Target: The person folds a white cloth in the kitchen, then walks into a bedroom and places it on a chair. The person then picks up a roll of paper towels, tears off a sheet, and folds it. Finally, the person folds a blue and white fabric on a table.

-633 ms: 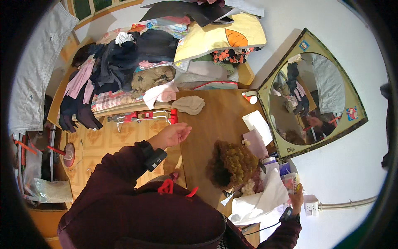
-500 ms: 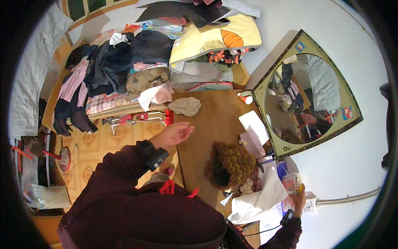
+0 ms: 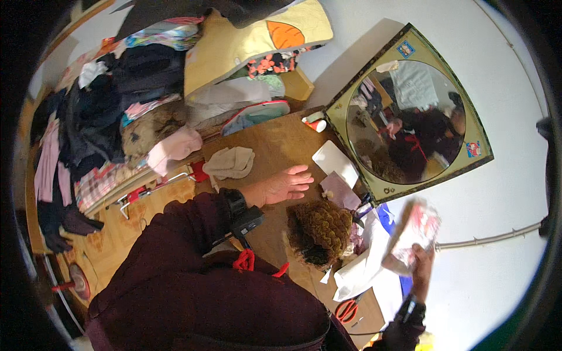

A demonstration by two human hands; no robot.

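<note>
My right hand point(image 3: 422, 266) grips a clear plastic package point(image 3: 413, 231) with red and white colouring, held up at the table's right side by the wall; motion blurs it. My left hand point(image 3: 285, 187) hovers over the wooden table point(image 3: 275, 137) with fingers stretched out and nothing in them. Just below it lies a brown ruffled, fuzzy-edged thing like a knit hat point(image 3: 323, 231). White paper or cloth point(image 3: 362, 266) is spread between that and the package. Red-handled scissors point(image 3: 346, 310) lie near the table's front edge.
A framed round mirror point(image 3: 407, 120) leans against the wall behind the table. Before it are a red-and-white cup point(image 3: 316, 124), a white flat panel point(image 3: 335, 164) and a mauve sheet point(image 3: 339, 191). A beige cloth point(image 3: 231, 162) lies at the left edge. Clothes point(image 3: 149, 70) cover the bed beyond.
My right hand has lifted the package from beside the wall socket, up and a little left. My left hand has moved right over the table. The view has turned, and the scissors now show.
</note>
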